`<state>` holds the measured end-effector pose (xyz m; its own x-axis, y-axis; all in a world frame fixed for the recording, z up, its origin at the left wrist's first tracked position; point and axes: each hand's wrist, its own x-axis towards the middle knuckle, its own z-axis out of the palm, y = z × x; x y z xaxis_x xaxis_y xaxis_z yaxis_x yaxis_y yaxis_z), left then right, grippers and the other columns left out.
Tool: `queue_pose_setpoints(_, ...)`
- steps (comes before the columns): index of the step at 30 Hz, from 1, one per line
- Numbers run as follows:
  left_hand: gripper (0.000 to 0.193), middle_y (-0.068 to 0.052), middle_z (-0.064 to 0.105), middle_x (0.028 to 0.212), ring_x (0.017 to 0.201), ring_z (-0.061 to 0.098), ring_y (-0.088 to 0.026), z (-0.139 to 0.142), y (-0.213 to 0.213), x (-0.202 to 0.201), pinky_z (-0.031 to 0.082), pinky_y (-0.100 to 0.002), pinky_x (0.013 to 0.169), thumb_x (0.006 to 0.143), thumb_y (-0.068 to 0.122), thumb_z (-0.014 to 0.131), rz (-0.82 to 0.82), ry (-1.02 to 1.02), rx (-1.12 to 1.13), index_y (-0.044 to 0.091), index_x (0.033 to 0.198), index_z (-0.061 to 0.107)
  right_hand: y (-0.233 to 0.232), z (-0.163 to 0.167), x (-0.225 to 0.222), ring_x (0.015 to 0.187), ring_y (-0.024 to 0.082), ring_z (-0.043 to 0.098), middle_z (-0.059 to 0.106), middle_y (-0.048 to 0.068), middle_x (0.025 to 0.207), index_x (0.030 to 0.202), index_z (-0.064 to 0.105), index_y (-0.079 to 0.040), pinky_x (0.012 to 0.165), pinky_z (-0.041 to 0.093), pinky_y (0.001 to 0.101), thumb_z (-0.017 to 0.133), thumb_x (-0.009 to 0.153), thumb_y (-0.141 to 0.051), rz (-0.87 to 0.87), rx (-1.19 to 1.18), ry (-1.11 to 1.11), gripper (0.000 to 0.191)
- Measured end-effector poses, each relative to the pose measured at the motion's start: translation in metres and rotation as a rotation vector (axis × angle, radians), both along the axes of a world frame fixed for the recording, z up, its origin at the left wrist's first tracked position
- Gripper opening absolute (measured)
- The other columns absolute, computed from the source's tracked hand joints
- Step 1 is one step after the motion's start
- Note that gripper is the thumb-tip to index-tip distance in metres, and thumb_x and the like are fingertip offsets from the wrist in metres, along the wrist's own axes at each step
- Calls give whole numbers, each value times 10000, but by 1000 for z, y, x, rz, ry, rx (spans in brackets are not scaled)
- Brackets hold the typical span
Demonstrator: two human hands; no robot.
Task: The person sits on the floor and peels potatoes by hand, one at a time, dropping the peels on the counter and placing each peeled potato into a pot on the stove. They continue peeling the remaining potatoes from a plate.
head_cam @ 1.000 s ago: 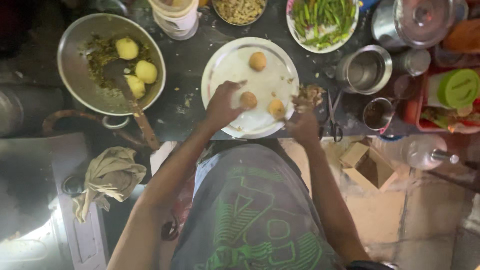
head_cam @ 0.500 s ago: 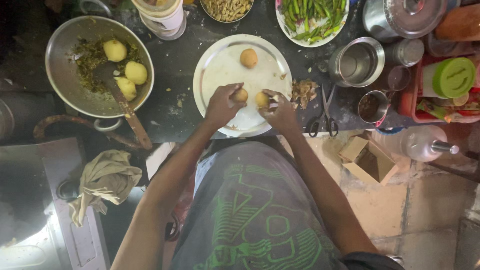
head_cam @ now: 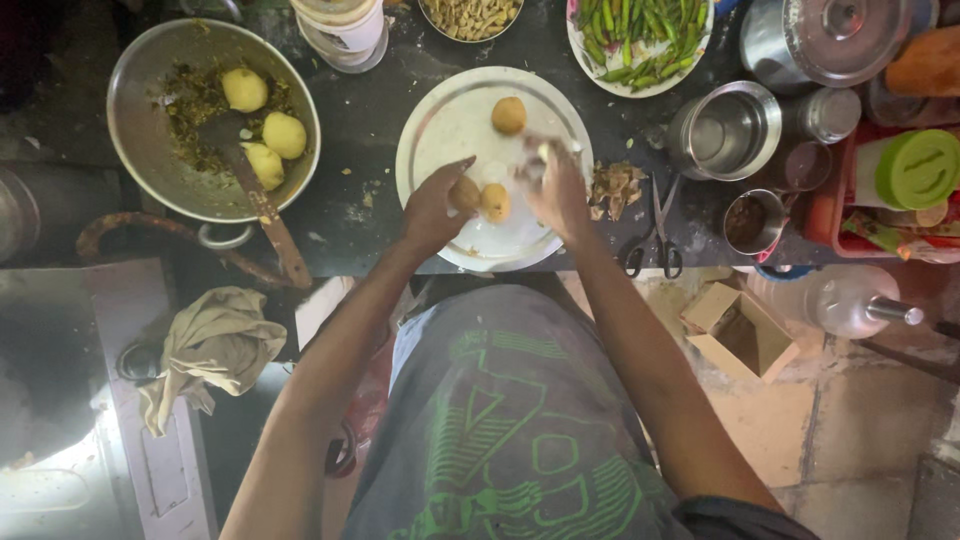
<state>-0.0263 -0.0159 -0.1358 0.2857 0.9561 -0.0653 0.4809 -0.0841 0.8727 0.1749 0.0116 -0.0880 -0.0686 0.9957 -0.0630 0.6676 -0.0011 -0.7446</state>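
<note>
Left hand (head_cam: 432,208) curls its grip around a round golden dough ball (head_cam: 463,192) on the white round plate (head_cam: 440,120), another ball just beside, while the right hand's (head_cam: 556,190) blurred grip is unreadable.

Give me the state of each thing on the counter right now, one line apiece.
Left hand: on the white plate, fingers on a brown ball.
Right hand: above the plate, blurred; hold unclear.
White plate: three brown balls on it.
Metal pan: holds three yellow balls, green mix and a spatula.
Steel cup: upright, looks empty.
Scissors: lying closed.
Lidded pot: lid on.
</note>
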Motion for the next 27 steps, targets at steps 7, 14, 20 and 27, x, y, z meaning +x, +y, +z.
queue_pose_setpoints(7,603,-128,640,1371,1324,570,-329,7,-4,4,449,-427,1115,826,156,837,81,76,223,114,1385,617,44,14,-26,1168,418,593,595,197,1284,1355,589,-68,961,505,492,892,767,-240,105,282,-322,683)
queue_pose_setpoints(14,428,-104,678,1362,1199,696,-233,8,3,8,579,-349,996,954,81,685,221,-262,-55,83,1376,617,42,9,-15,1011,197,719,729,78,1105,1312,610,-29,909,590,325,764,872,-123,-195,-172,440,475)
queue_pose_setpoints(20,272,-132,698,1357,1155,713,-187,9,8,25,602,-335,1009,978,23,696,183,-510,-88,-1,1246,657,4,-1,18,1167,194,675,637,78,1291,1419,510,-28,994,600,341,743,935,-144,-229,-384,1145,550)
queue_pose_setpoints(27,204,-120,756,1056,942,785,-191,32,0,58,657,-297,836,888,55,807,65,-336,116,-3,1073,743,-43,-17,44,1251,221,621,589,98,1362,1422,498,-32,1048,586,377,760,928,-41,-164,-276,1065,559)
